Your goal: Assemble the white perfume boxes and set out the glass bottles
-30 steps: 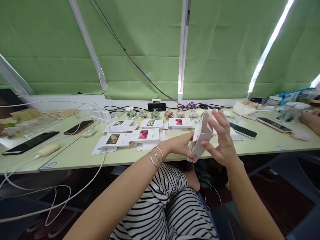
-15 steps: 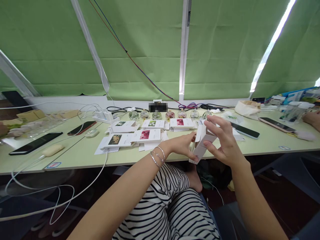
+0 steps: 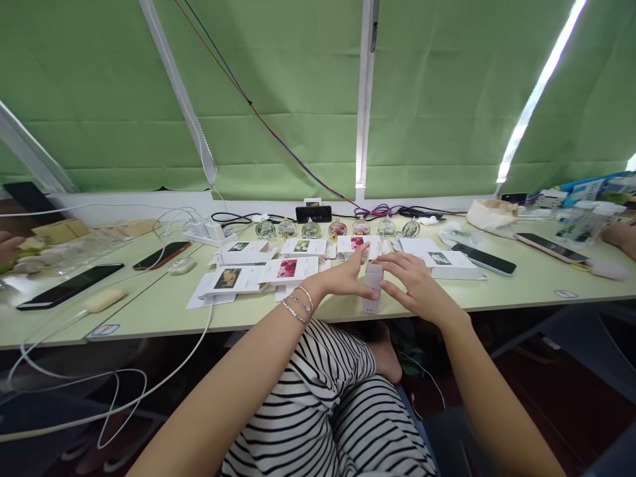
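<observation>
A small white carton (image 3: 371,291) stands near the table's front edge, its narrow side facing me. My left hand (image 3: 345,277) grips it from the left, thumb low on the near side and fingers partly hidden behind it. From the right, my right hand (image 3: 415,283) holds the top edge with its fingertips, the thumb beside the carton. Around them lie several white boxes with flower pictures, among them one with a pink flower (image 3: 293,268), one with a yellowish picture (image 3: 237,279) and one to the right (image 3: 454,262).
Behind the boxes is a row of round glass bottles, including a red one (image 3: 337,228) and a clear one (image 3: 386,227). A black display (image 3: 313,214) stands at the back. Phones lie right (image 3: 484,259) and left (image 3: 72,286). A white cable (image 3: 209,324) hangs over the front edge.
The carton has moved left and swung from a tilt to nearly upright. Both hands have travelled left with it, and the box on the right shows more fully.
</observation>
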Motion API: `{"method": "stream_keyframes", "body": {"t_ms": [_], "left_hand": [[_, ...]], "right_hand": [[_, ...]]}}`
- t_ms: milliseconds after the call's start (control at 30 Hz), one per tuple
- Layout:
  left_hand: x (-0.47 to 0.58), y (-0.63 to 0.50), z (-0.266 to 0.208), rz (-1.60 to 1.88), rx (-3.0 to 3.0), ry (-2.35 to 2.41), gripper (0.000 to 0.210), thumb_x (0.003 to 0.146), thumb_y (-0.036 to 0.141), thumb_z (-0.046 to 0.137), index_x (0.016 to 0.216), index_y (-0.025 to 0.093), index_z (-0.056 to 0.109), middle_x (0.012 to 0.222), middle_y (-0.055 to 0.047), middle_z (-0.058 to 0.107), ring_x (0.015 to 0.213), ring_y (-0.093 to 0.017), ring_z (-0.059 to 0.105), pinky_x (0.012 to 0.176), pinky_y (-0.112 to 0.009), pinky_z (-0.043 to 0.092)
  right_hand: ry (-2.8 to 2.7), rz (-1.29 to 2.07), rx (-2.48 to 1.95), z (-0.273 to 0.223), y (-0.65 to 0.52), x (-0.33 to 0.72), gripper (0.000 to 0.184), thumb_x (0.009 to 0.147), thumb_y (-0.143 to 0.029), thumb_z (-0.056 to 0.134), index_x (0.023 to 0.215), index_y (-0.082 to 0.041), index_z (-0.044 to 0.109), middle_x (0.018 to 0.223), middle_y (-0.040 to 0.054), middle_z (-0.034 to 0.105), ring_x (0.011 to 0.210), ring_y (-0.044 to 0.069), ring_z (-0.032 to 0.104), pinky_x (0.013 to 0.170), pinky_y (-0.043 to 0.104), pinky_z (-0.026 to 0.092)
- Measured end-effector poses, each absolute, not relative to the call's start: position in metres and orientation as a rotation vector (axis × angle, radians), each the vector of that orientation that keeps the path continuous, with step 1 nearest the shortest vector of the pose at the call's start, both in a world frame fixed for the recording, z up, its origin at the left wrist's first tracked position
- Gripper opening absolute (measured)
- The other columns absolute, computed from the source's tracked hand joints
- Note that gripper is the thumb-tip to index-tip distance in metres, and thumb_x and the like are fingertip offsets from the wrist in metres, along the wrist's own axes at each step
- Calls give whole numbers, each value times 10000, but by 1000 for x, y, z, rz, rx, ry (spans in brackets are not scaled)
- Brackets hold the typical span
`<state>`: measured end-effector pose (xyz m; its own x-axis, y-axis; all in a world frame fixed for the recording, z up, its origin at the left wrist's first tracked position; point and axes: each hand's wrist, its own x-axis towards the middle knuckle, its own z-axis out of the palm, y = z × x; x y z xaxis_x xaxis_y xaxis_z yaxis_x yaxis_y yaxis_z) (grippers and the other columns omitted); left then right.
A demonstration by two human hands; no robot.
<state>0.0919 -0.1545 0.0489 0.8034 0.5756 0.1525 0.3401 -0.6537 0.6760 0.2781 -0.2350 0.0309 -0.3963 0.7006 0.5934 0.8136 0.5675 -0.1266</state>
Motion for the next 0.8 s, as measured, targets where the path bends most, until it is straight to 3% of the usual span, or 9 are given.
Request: {"method": "stream_keyframes", "body": {"t_ms": [100, 200, 333, 433, 533, 633, 800], "left_hand": [[93, -163, 57, 663, 2252, 550, 953, 701, 502, 645, 1410, 289, 45, 1506, -110, 49, 1365, -288, 159, 1025, -420, 332], [92, -167, 62, 715, 2168, 495, 806, 787, 454, 573, 1399, 338, 62, 1494, -91, 152, 1340, -283, 241, 969, -413, 398], [90, -165, 64, 805, 2178, 469, 708, 821, 354, 546, 1385, 328, 120, 1458, -93, 257, 1312, -262, 301, 933, -395, 430], [88, -163, 66, 880, 2298, 458, 440, 858, 287, 459, 1287, 286, 361, 1430, -59, 317, 1308, -234, 310, 964, -380, 404], [88, -165, 70, 876, 2465, 550, 244, 865, 283, 429, 1074, 227, 541, 1387, -61, 381, 1299, -244, 318, 984, -395, 379], [90, -168, 71, 921, 2524, 621, 267, 830, 290, 490, 1085, 216, 502, 1339, -84, 422, 1236, -242, 394, 905, -364, 442], [93, -166, 67, 1038, 2571, 619, 261, 727, 45, 411, 916, 183, 527, 1194, -90, 501, 1158, -202, 463, 783, -291, 494]], "right_hand": [[-2167, -251, -1188, 30, -235, 275, 352, 895, -388, 384, 1204, -255, 488, 1206, 92, 529, 1143, 260, 444, 960, 471, 355], [-2124, -252, -1172, 30, -236, 274, 375, 889, -398, 391, 1228, -255, 466, 1192, 109, 499, 1138, 269, 430, 955, 474, 362], [-2075, -272, -1177, 30, -235, 275, 417, 897, -396, 377, 1301, -292, 384, 1347, 92, 380, 1250, 273, 332, 1019, 498, 290], [-1985, -291, -1224, 28, -231, 279, 458, 898, -392, 369, 1342, -290, 318, 1396, 99, 326, 1284, 278, 298, 1027, 514, 269], [-1951, -267, -1248, 23, -225, 281, 474, 891, -385, 381, 1345, -275, 308, 1351, 116, 382, 1252, 286, 344, 1004, 518, 301], [-1915, -215, -1224, 20, -221, 278, 499, 885, -372, 391, 1356, -254, 277, 1276, 127, 437, 1192, 281, 401, 967, 501, 356], [-1820, -118, -1179, 17, -219, 273, 447, 879, -357, 404, 1302, -236, 329, 1173, 122, 467, 1079, 260, 467, 878, 444, 440]]}}
